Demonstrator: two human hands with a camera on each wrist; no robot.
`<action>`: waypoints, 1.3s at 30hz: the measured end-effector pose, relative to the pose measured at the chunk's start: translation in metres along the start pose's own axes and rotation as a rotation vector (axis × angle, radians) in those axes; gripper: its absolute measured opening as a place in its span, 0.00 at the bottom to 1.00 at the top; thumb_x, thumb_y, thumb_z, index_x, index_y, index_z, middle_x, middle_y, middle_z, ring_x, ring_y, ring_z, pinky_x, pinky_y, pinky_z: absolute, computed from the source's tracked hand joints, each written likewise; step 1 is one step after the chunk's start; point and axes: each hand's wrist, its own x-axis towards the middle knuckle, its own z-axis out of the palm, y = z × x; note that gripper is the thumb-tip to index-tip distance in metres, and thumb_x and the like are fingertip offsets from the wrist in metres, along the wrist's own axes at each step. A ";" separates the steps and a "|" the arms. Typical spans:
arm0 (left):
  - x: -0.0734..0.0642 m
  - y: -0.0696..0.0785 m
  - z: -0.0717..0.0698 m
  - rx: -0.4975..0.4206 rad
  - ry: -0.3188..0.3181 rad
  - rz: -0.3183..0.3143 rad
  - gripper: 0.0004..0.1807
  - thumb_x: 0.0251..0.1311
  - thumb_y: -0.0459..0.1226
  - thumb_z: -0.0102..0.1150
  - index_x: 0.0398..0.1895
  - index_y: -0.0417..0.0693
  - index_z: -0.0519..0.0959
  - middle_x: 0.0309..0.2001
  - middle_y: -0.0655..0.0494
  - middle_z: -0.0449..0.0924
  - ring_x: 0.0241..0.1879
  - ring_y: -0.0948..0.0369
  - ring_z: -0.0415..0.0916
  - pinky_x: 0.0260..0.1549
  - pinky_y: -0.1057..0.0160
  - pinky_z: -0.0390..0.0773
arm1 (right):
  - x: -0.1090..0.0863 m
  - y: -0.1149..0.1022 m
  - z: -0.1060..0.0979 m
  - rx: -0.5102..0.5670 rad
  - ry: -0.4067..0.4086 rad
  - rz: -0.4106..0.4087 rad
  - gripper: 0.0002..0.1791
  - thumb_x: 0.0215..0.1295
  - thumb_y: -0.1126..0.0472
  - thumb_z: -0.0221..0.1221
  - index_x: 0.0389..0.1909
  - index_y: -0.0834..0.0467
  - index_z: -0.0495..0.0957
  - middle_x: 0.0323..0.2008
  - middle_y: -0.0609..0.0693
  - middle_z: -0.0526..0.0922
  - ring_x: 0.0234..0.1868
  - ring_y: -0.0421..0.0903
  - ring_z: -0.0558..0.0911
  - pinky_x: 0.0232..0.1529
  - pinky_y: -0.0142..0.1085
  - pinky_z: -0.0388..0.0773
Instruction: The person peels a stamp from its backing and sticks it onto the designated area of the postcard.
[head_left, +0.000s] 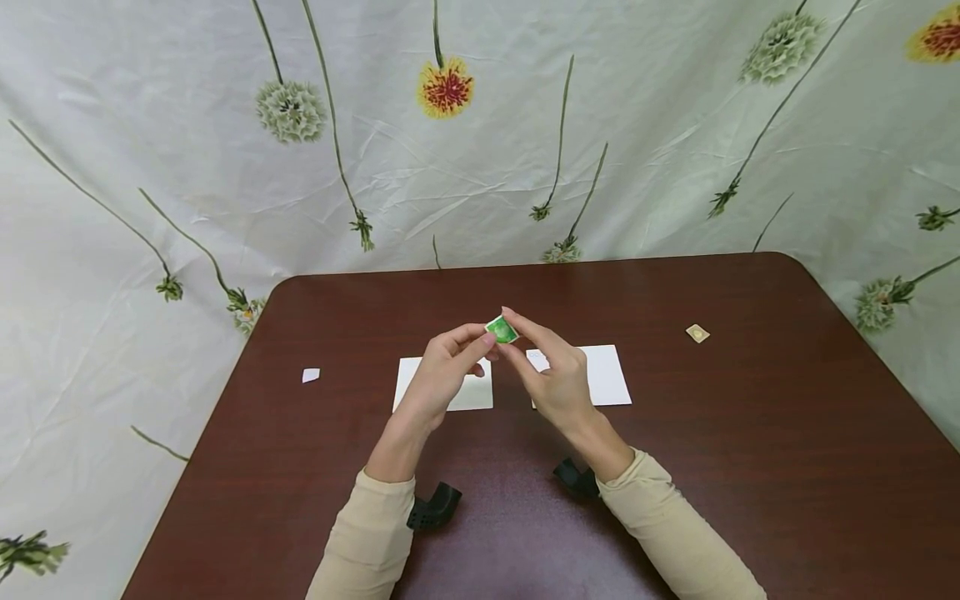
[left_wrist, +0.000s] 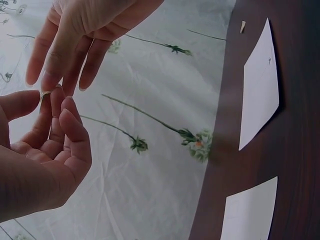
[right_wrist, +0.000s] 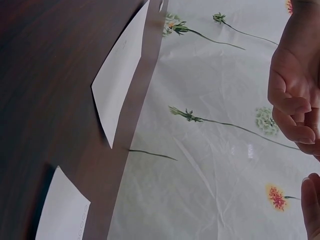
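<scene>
Both hands meet over the middle of the table in the head view, raised, with a small green stamp (head_left: 501,330) with a white edge between them. My left hand (head_left: 438,375) pinches its left side between thumb and fingers. The right hand (head_left: 558,379) grips the opposite edge with thumb and forefinger. In the left wrist view, the fingertips of both hands come together around the thin edge of the stamp (left_wrist: 45,93). Only parts of the hands show at the right edge of the right wrist view, and the stamp is out of sight there.
Two white cards, one left (head_left: 472,397) and one right (head_left: 606,375), lie beneath the hands on the dark brown table (head_left: 495,525). A small white paper piece (head_left: 311,375) lies at left, a tan stamp (head_left: 697,333) at right. Flowered cloth (head_left: 495,167) hangs behind.
</scene>
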 end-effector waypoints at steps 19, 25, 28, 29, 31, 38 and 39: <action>-0.001 0.000 0.002 -0.010 0.000 0.040 0.11 0.68 0.31 0.51 0.46 0.30 0.75 0.29 0.57 0.77 0.33 0.63 0.73 0.31 0.67 0.71 | 0.000 0.002 0.001 0.006 -0.005 0.013 0.25 0.47 0.80 0.67 0.51 0.70 0.78 0.47 0.59 0.82 0.33 0.49 0.85 0.35 0.32 0.80; 0.000 -0.001 0.002 0.013 0.008 0.053 0.11 0.68 0.33 0.51 0.45 0.31 0.76 0.29 0.53 0.76 0.33 0.62 0.72 0.31 0.66 0.71 | -0.001 0.002 0.001 -0.004 -0.015 -0.002 0.25 0.47 0.79 0.68 0.50 0.70 0.79 0.47 0.59 0.82 0.36 0.50 0.84 0.37 0.33 0.79; 0.000 -0.002 0.002 0.027 0.014 0.072 0.11 0.68 0.33 0.51 0.45 0.31 0.76 0.30 0.51 0.76 0.33 0.62 0.72 0.32 0.66 0.71 | -0.001 0.002 0.001 -0.007 -0.020 -0.011 0.24 0.47 0.78 0.68 0.49 0.70 0.79 0.47 0.59 0.82 0.38 0.50 0.84 0.38 0.33 0.79; 0.000 -0.002 0.002 0.032 0.016 0.079 0.11 0.68 0.32 0.51 0.45 0.31 0.76 0.30 0.51 0.76 0.33 0.62 0.72 0.32 0.66 0.71 | -0.001 0.002 0.001 -0.005 -0.021 -0.012 0.24 0.47 0.78 0.68 0.49 0.70 0.79 0.47 0.59 0.82 0.37 0.50 0.84 0.37 0.33 0.79; -0.001 -0.002 0.003 0.044 0.019 0.092 0.11 0.68 0.32 0.51 0.45 0.32 0.76 0.30 0.52 0.76 0.33 0.61 0.73 0.32 0.65 0.72 | -0.001 0.002 0.001 0.002 -0.025 -0.010 0.24 0.47 0.78 0.68 0.49 0.70 0.79 0.46 0.59 0.83 0.35 0.49 0.84 0.37 0.33 0.79; -0.002 -0.001 0.003 0.070 0.029 0.119 0.10 0.68 0.32 0.51 0.45 0.33 0.77 0.30 0.55 0.77 0.33 0.61 0.74 0.32 0.65 0.72 | -0.001 0.002 0.001 0.015 -0.031 0.010 0.23 0.49 0.79 0.67 0.50 0.69 0.79 0.44 0.59 0.83 0.33 0.48 0.84 0.35 0.32 0.80; -0.002 -0.001 0.003 0.070 0.029 0.120 0.10 0.68 0.31 0.51 0.45 0.33 0.77 0.30 0.55 0.77 0.33 0.61 0.74 0.32 0.65 0.72 | -0.001 0.002 0.001 0.017 -0.031 0.013 0.23 0.49 0.79 0.67 0.50 0.69 0.79 0.44 0.59 0.83 0.33 0.48 0.84 0.35 0.33 0.80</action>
